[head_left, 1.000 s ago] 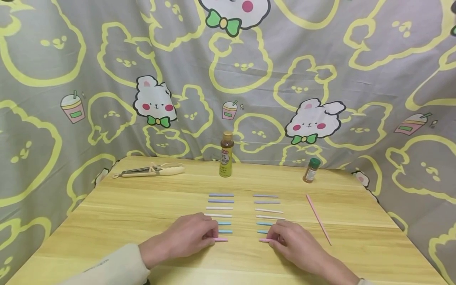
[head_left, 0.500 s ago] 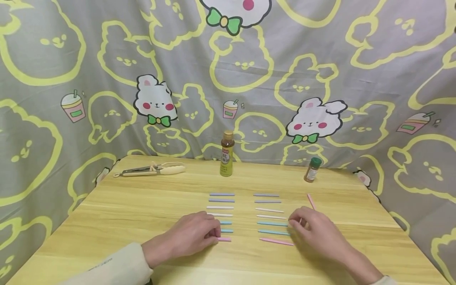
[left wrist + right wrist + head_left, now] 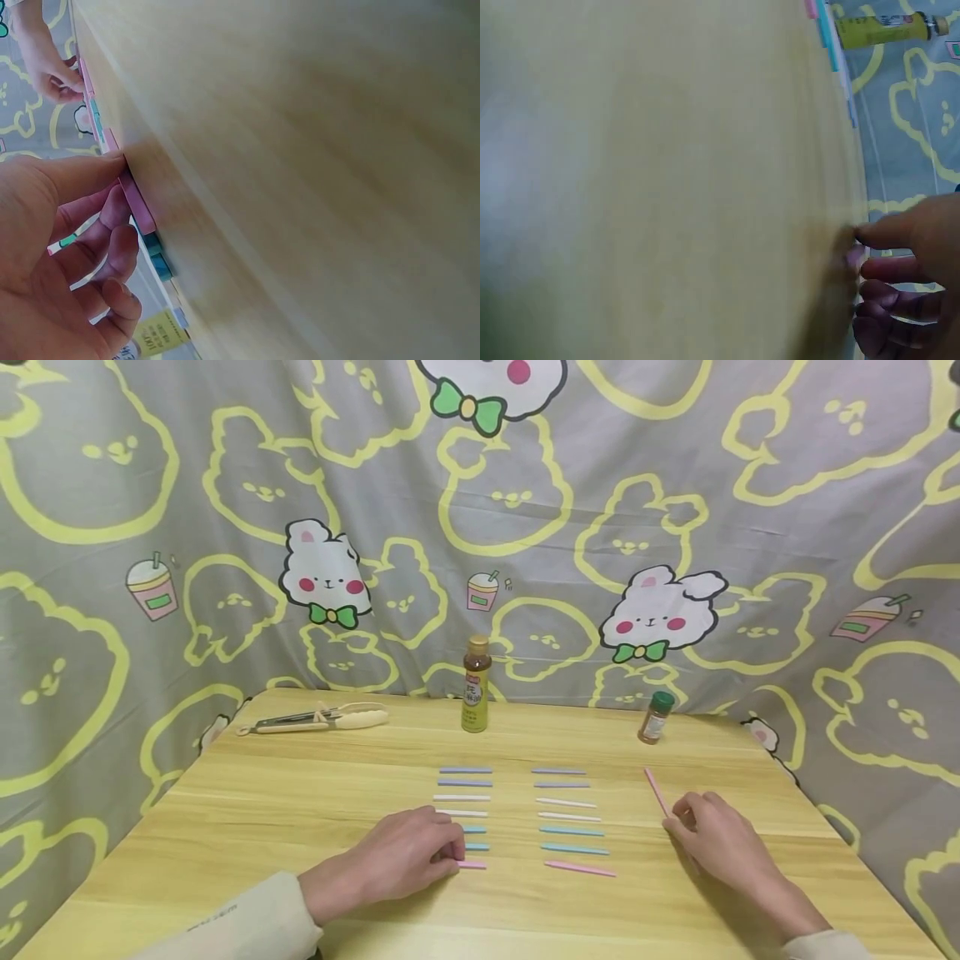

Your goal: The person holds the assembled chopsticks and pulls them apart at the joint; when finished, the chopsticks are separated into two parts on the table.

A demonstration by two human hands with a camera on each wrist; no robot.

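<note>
My left hand [image 3: 397,852] rests low on the table at the front end of the left column of coloured sticks. Its thumb and index finger pinch a short pink stick [image 3: 136,201], whose far end sticks out past the fingertips. Out to the right, my right hand [image 3: 716,839] is at a longer, slanted pink stick [image 3: 656,789], thumb and index finger around its middle. The hand covers the stick's near part. A second column lies between the hands, with a pink stick [image 3: 581,868], blue sticks [image 3: 573,849], white sticks [image 3: 568,817] and purple sticks [image 3: 561,785].
Toward the back stand a yellow-labelled oil bottle [image 3: 475,689] and a small green-capped jar [image 3: 656,718]. Tongs [image 3: 315,718] lie at the back left of the wooden table [image 3: 300,793]. A patterned grey curtain [image 3: 525,552] hangs behind.
My right hand has let go of the pink stick in the right column and moved right to the slanted pink stick. My left hand has stayed almost in place.
</note>
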